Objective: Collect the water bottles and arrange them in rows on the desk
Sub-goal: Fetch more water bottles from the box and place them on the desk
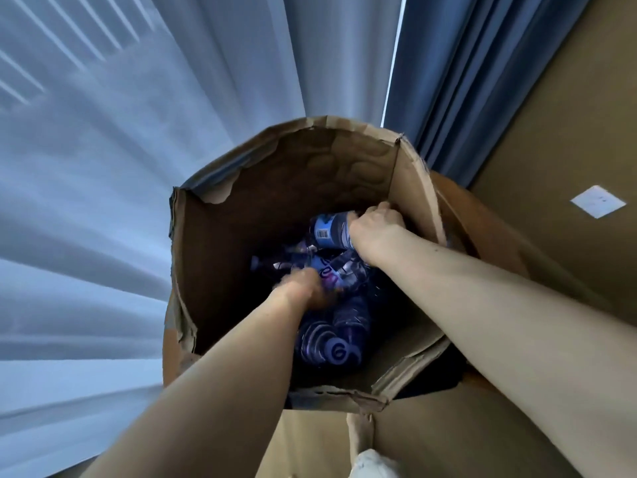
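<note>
I look down into a deep cardboard box (410, 188) with torn flaps. Several clear water bottles with blue labels (331, 339) lie piled at its bottom. My right hand (374, 229) grips one bottle (327, 231) near the box's far right wall, and that bottle lies tilted with its barcode label showing. My left hand (303, 288) is low in the pile and blurred by motion. Its fingers are among the bottles, and whether they hold one cannot be made out.
White sheer curtains (103, 201) hang at the left and a blue drape (465, 81) at the upper right. A tan wall with a white switch plate (598, 201) stands at the right. The box walls closely enclose both forearms.
</note>
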Action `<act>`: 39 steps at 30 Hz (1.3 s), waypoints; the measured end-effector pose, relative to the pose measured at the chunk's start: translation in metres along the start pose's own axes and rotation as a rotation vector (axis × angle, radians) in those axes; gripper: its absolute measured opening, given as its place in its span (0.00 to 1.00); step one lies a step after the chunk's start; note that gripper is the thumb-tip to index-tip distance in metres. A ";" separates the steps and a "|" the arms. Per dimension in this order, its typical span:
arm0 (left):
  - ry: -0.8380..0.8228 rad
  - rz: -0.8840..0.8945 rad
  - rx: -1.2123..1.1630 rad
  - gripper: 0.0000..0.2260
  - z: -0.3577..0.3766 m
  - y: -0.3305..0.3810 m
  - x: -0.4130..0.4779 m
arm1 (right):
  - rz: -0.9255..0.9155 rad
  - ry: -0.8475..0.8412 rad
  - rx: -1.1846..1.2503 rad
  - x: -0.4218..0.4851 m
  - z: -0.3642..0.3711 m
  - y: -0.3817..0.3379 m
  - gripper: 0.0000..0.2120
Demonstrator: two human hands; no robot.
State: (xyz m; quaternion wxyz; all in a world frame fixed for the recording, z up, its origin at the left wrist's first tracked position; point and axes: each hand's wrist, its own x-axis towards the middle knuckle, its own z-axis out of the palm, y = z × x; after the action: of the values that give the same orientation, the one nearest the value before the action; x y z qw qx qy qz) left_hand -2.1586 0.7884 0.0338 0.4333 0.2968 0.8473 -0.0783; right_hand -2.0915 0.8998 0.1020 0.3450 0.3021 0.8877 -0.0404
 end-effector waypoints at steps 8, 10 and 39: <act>0.063 0.131 -0.207 0.28 0.005 0.029 0.025 | -0.041 0.040 0.071 0.014 0.001 -0.003 0.35; 0.084 0.081 -0.317 0.32 0.017 0.030 0.032 | -0.045 0.019 0.127 0.015 0.001 -0.003 0.36; 0.184 0.255 0.245 0.35 -0.022 0.011 -0.018 | -0.098 -0.243 0.513 0.013 -0.008 -0.019 0.32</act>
State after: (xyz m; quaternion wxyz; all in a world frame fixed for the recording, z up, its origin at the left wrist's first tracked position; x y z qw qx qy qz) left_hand -2.1600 0.7979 0.0627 0.3211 0.4583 0.8230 -0.0977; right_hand -2.1142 0.8936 0.0967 0.3589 0.3293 0.8142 -0.3159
